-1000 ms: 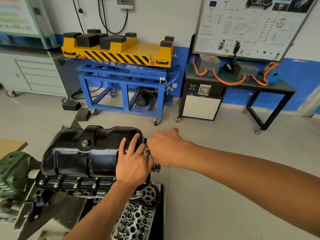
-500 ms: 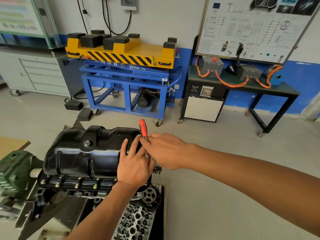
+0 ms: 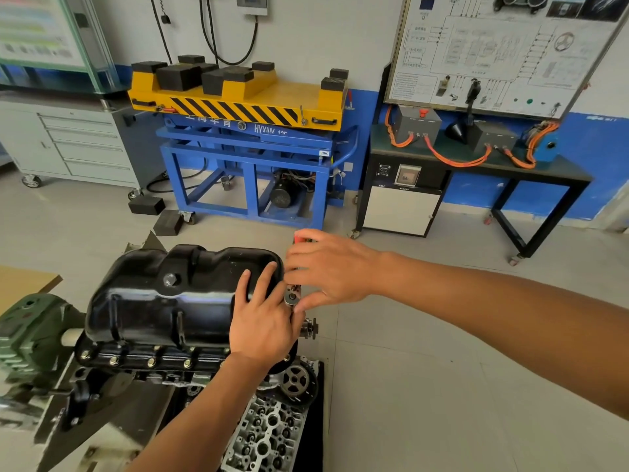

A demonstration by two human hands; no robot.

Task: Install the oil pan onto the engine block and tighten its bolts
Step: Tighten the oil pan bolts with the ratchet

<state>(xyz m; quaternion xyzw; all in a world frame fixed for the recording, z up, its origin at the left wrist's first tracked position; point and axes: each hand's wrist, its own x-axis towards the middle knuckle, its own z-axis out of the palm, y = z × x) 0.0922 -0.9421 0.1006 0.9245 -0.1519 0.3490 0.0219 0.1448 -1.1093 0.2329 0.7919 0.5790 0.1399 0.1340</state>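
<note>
Black and glossy, the oil pan (image 3: 163, 301) sits low and left of centre in my head view, seated on top of the engine block (image 3: 170, 373). A row of bolts (image 3: 150, 362) runs along its near flange, and a drain plug (image 3: 170, 279) shows on the upper face. From my remote seat that seating looks flush, though the far flange is hidden.

My left hand (image 3: 263, 321) comes up from the bottom edge and lies flat on the right end of the pan, fingers straight and slightly spread, gripping nothing. My right hand (image 3: 332, 267) reaches in from the right and meets it at the pan's right-hand edge, its fingers and thumb wrapped around a ratchet (image 3: 292, 296). The silver head of the tool shows just beside the left fingertips, and the red handle tip pokes out above the right knuckles. Whether the socket is on a bolt I cannot tell.

Below the hands a toothed sprocket (image 3: 295, 381) is visible, and a cylinder head (image 3: 269, 434) lies nearer the bottom edge. A green gearbox (image 3: 23, 328) sits at the left end of the block.

Well behind stand a yellow lift table (image 3: 238, 97) on a blue frame, a grey drawer cabinet (image 3: 85, 144), and a wiring board (image 3: 493, 46) over a black bench (image 3: 476, 165).
</note>
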